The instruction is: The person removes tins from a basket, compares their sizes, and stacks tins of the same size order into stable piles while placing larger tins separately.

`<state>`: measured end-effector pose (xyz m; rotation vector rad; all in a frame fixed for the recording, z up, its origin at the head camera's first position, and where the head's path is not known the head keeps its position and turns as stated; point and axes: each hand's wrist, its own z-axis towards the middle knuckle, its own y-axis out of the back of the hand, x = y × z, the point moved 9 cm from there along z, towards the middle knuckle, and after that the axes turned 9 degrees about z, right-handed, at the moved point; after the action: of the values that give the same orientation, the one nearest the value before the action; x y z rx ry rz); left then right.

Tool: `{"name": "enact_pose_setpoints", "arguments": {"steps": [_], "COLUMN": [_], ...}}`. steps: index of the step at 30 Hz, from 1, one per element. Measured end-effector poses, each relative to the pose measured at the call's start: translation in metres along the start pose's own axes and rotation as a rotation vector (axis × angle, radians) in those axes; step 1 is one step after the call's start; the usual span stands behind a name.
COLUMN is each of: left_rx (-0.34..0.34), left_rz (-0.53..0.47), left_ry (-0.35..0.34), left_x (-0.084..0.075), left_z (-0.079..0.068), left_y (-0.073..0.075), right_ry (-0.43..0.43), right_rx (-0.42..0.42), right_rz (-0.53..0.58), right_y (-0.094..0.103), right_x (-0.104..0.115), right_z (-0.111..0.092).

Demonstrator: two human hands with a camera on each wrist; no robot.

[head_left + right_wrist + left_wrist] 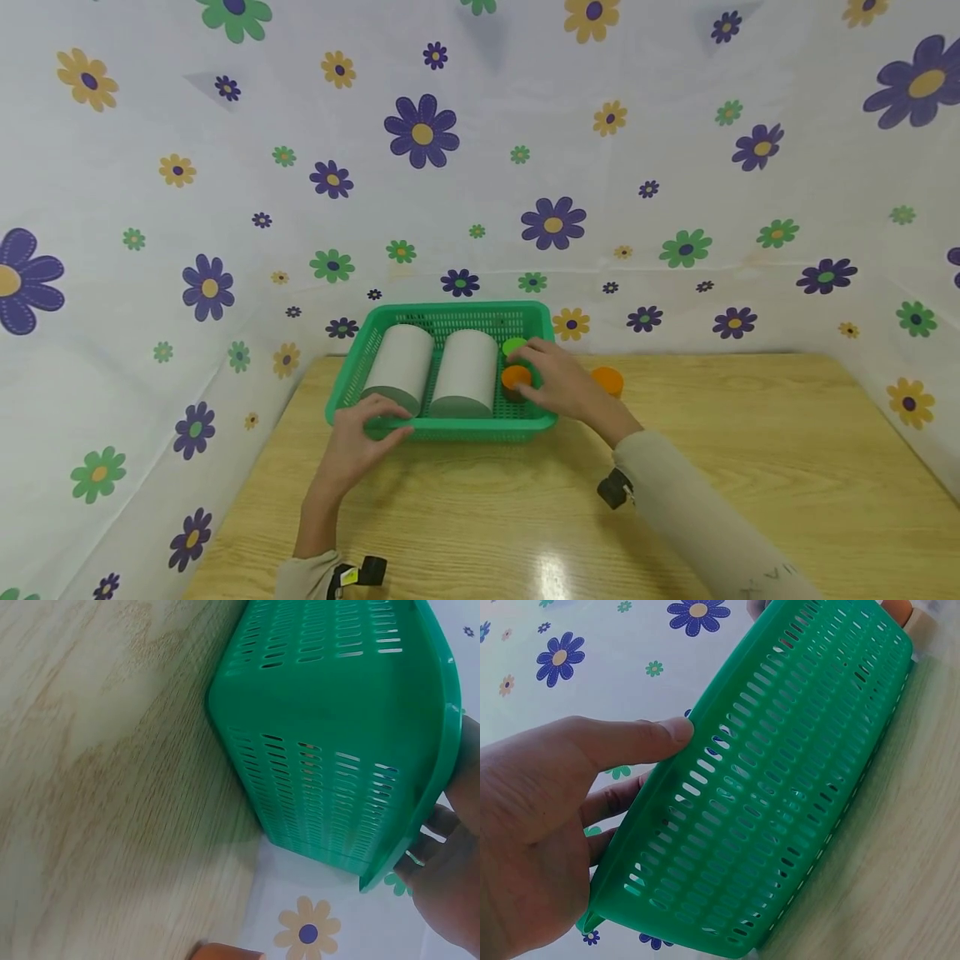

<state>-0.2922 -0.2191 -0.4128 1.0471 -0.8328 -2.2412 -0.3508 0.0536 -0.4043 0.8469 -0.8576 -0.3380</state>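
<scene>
A green plastic basket with slotted sides stands on the table. Two large white cylinders lie inside it, next to a small orange-topped object and a bright green round one at the right end. My left hand holds the front left rim, its thumb on the edge and other fingers behind the wall. Over the right rim reaches my right hand, thumb and index finger beside the orange top. The basket wall hides those fingertips in the right wrist view, so contact is unclear.
Another orange-topped object stands on the wooden table just right of the basket, behind my right wrist. White cloth walls with printed flowers rise behind the table and at both sides.
</scene>
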Motion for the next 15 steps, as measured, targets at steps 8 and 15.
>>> {"name": "enact_pose_setpoints", "arguments": {"steps": [8,15], "left_rx": [0.0,-0.006], "left_rz": [-0.002,-0.009], "left_ry": [-0.011,-0.026], "left_x": [0.001,0.001], "left_z": [0.0,0.001], "left_y": [0.0,0.0], "right_ry": [0.025,0.005], "right_rx": [0.039,0.124], "right_rz": [-0.076,-0.165], "right_y": [-0.009,-0.018], "right_x": [-0.001,-0.006], "right_z": [0.012,0.023]}}
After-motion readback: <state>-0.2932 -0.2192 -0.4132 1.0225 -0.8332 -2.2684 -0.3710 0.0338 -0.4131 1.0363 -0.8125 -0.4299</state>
